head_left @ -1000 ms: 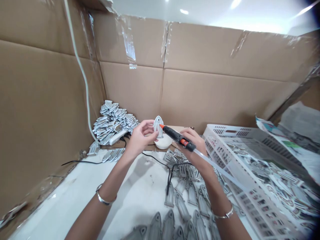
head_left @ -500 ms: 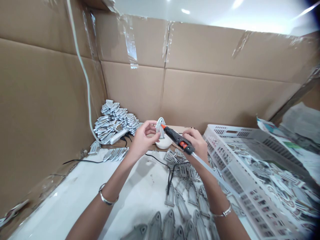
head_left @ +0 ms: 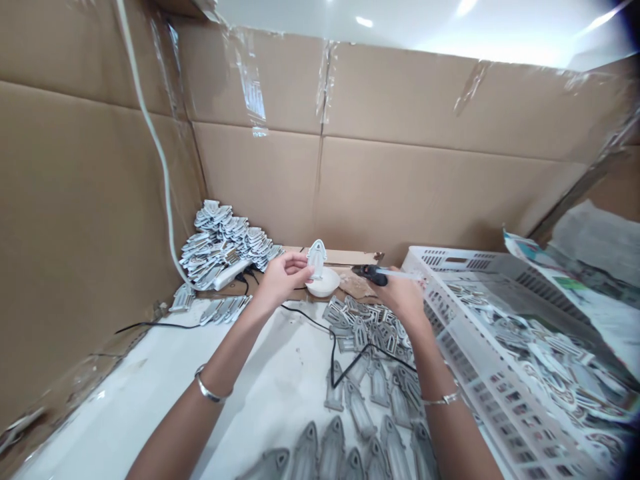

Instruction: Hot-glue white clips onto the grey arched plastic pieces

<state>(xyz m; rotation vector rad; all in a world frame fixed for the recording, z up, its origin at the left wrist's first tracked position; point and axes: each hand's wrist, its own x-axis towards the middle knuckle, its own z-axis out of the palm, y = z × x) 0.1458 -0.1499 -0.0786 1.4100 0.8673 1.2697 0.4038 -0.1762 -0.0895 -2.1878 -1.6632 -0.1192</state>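
Between the fingers and thumb of my left hand (head_left: 287, 277) is a small pale plastic piece with a pointed top (head_left: 317, 259), held upright. Just behind and below it stands a white bowl (head_left: 323, 283). My right hand (head_left: 403, 293) is closed round a black glue gun (head_left: 370, 273), with a clear glue stick (head_left: 400, 273) sticking out of its back end. The gun points left, apart from the plastic piece. Grey pointed pieces (head_left: 333, 447) lie in rows on the white table (head_left: 270, 380), under and between my forearms.
Stacked pale pieces (head_left: 225, 243) fill the back left corner, beside a short row of others (head_left: 225, 310). A white plastic crate (head_left: 480, 373) full of similar parts stands at the right. A black cable (head_left: 350, 367) crosses the table. Cardboard walls (head_left: 400, 180) enclose the back and left.
The glue gun has moved right, away from the plastic piece, and turned more level. My left hand still holds the piece, its face now turned more toward me.
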